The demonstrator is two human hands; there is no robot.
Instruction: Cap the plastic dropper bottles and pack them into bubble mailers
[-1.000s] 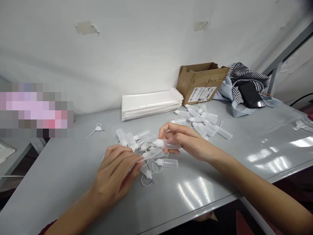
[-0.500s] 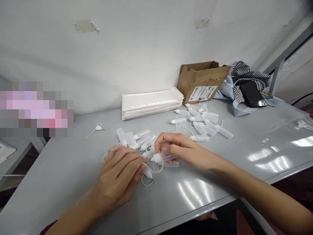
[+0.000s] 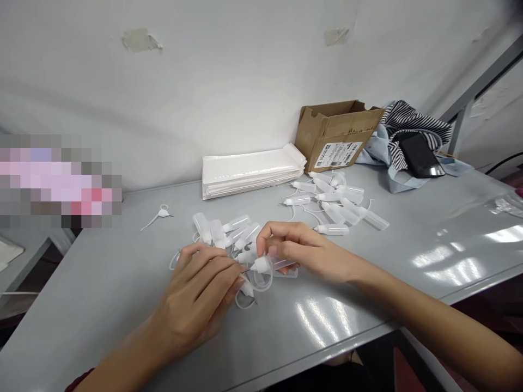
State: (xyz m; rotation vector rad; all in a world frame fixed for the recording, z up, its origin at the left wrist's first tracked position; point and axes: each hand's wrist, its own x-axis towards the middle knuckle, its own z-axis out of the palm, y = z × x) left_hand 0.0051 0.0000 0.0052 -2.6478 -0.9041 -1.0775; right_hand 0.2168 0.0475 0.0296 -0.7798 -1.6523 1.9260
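My right hand [image 3: 292, 250] is closed around a small clear needle-tip bottle [image 3: 281, 262], its white cap and thin metal needle pointing left. From the bottle's neck a white strap [image 3: 263, 288] loops down and back toward my left hand [image 3: 204, 288]. The left fingers are pinched together at the needle's tip, on the strap's end; the exact grip is hidden behind them. Just below the fingertips lies another white needle cap [image 3: 247, 287] with its own looped strap. Several similar bottles [image 3: 218, 233] lie behind and between both hands.
A second pile of needle-tip bottles [image 3: 337, 212] lies farther right. Behind are stacked white padded envelopes [image 3: 253, 169], an open cardboard box [image 3: 339, 136], and cloth [image 3: 417, 122] with a black phone [image 3: 420, 155]. One loose needle cap [image 3: 163, 213] lies at left on the grey table [image 3: 122, 272].
Almost nothing differs. The view has shifted very slightly, and both hands keep the same grips, with the needle still at the left fingertips.
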